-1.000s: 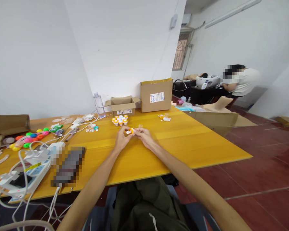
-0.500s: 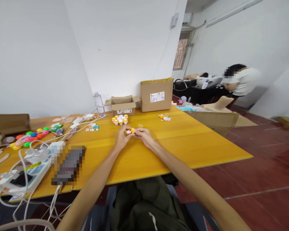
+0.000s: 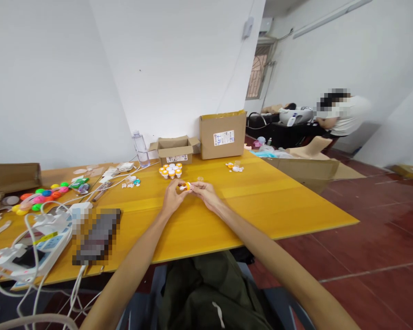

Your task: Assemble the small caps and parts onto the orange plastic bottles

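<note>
Over the middle of the yellow table [image 3: 268, 206], my left hand [image 3: 172, 199] and my right hand [image 3: 206, 195] meet, fingertips together. Both pinch a small orange and white piece [image 3: 186, 186] between them. Just beyond the hands stands a cluster of several small orange-capped white pieces [image 3: 170, 171]. A few more orange and white bits [image 3: 235, 167] lie farther right on the table.
Two cardboard boxes [image 3: 175, 150] [image 3: 223, 134] and a water bottle [image 3: 138, 146] stand at the far edge. Coloured round caps [image 3: 43, 197], white cables and a power strip [image 3: 37, 245] crowd the left. A person [image 3: 344, 112] works at a dark table behind on the right.
</note>
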The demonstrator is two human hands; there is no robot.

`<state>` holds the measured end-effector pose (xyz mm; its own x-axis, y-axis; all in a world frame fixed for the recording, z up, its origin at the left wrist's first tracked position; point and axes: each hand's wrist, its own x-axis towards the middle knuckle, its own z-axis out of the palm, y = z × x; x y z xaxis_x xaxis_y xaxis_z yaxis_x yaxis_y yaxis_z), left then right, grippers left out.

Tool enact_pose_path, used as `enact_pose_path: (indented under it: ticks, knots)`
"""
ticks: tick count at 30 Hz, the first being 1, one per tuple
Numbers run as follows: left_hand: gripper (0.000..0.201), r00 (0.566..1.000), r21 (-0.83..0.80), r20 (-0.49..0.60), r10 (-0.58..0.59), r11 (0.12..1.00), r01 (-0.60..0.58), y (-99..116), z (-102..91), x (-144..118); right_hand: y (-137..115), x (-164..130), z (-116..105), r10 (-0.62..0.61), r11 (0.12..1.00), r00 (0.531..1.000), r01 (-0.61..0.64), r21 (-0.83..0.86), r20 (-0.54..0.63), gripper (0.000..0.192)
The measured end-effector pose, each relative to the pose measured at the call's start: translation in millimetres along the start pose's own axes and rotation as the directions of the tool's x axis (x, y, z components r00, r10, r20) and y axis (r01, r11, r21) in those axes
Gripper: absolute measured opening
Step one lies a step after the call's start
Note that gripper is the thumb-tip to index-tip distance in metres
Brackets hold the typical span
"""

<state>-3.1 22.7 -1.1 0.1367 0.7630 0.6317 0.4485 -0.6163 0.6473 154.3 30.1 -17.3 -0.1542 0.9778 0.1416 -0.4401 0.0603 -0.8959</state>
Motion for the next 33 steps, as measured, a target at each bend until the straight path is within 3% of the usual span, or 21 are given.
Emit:
enact_pose_path:
  ticks: [15,21,33]
  knots:
    - [0.016,0.999,0.073,0.022,0.035,0.997,-0.036,-2,-0.4,-1,0,1,0,-0.014,0.999,1.0,0.014,-0.03,-0.014,0.034]
    - [0.038,0.999,0.042,0.054,0.003,0.999,-0.005,-9,5.4,-4,1,0,-1,-0.012,1.0,1.0,0.012,-0.015,-0.002,0.033]
    - [0.012,0.998,0.033,0.058,-0.009,0.999,0.008,0,1.0,-3,-2,0,0,-0.041,0.996,0.999,0.037,-0.079,-0.037,0.031]
